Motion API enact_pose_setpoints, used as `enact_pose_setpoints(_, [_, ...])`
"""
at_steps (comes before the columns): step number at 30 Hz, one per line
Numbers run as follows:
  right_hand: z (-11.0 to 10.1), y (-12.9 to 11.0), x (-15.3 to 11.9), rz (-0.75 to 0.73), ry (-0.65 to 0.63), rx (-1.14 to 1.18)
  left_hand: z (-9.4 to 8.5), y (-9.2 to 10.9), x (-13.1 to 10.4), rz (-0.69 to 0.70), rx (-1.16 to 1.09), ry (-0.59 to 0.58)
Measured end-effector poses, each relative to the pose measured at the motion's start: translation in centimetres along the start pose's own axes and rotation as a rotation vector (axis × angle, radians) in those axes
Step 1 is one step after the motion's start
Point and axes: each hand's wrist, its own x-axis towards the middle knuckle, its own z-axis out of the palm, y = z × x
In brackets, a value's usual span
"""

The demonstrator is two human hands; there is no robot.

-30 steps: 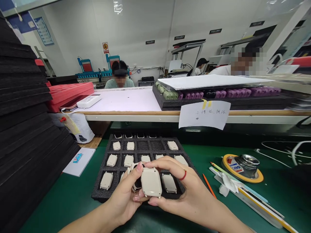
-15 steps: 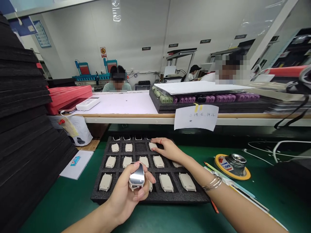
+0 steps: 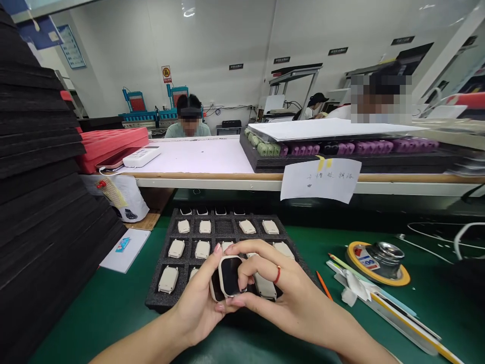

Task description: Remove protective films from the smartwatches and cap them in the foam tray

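My left hand (image 3: 200, 298) is closed round a small stack of cream-framed smartwatch cases with dark glass faces; the rear smartwatch case (image 3: 215, 287) shows only its left edge. In front of it, another smartwatch case (image 3: 229, 275) faces me, gripped at its right side and lower edge by my right hand (image 3: 280, 285). The two hands meet just above a black foam tray (image 3: 155, 298). Cream smartwatch cases (image 3: 167, 279) lie back side up in many of its slots. My hands hide part of the front rows.
A stack of black foam trays (image 3: 34, 202) rises at left. A roll of tape (image 3: 356, 253), pencils and strips lie at right on the green mat. Across the back runs a shelf (image 3: 212, 184) with a red foam tray (image 3: 113, 144). Several people sit beyond it.
My right hand has left a case in the tray's back rows and come to my left hand, now gripping a smartwatch case there. The view has shifted slightly.
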Motion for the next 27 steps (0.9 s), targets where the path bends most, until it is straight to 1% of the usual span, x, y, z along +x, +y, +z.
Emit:
enact_pose_setpoints(2, [0.4, 0.2, 0.1, -0.008, 0.055, 0.026, -0.1, 0.0, 0.0, 0.023, -0.012, -0.034])
enact_pose_setpoints(3, [0.5, 0.3, 0.2, -0.009, 0.105, 0.056, -0.1, 0.0, 0.0, 0.030, -0.008, -0.049])
enact_pose_setpoints(4, [0.6, 0.4, 0.4, -0.003, 0.172, 0.096, 0.0, 0.0, -0.1, 0.032, 0.002, -0.061])
enact_pose_setpoints(7, [0.4, 0.6, 0.6, 0.053, 0.429, 0.269, 0.1, 0.1, -0.3, 0.030, 0.038, -0.080])
enact_pose_setpoints(9, [0.1, 0.6, 0.5, 0.108, 0.555, 0.388, 0.3, 0.2, -0.5, 0.025, 0.060, -0.094])
enact_pose_setpoints(11, [-0.3, 0.5, 0.4, 0.147, 0.619, 0.441, 0.4, 0.3, -0.6, 0.024, 0.068, -0.110])
enact_pose_setpoints(14, [-0.7, 0.5, 0.1, 0.150, 0.662, 0.356, 0.5, 0.4, -0.8, 0.023, 0.073, -0.127])
enact_pose_setpoints(17, [-1.1, 0.6, -0.4, 0.058, 0.671, 0.172, 0.5, 0.3, -0.9, 0.015, 0.074, -0.136])
enact_pose_setpoints(19, [-1.4, 0.7, -0.8, -0.045, 0.635, 0.045, 0.5, 0.3, -0.9, 0.009, 0.072, -0.139])
enact_pose_setpoints(20, [-1.5, 0.7, -0.9, -0.100, 0.593, -0.007, 0.4, 0.3, -0.9, 0.006, 0.070, -0.139])
enact_pose_setpoints(24, [-1.7, 0.3, -1.0, -0.331, 0.318, -0.165, 0.1, 0.2, -0.8, -0.006, 0.041, -0.144])
enact_pose_setpoints(25, [-1.6, 0.1, -1.0, -0.368, 0.277, -0.195, 0.0, 0.2, -0.8, -0.011, 0.032, -0.146])
enact_pose_setpoints(27, [-1.3, -0.1, -1.0, -0.388, 0.244, -0.231, -0.1, 0.1, -0.7, -0.026, 0.016, -0.138])
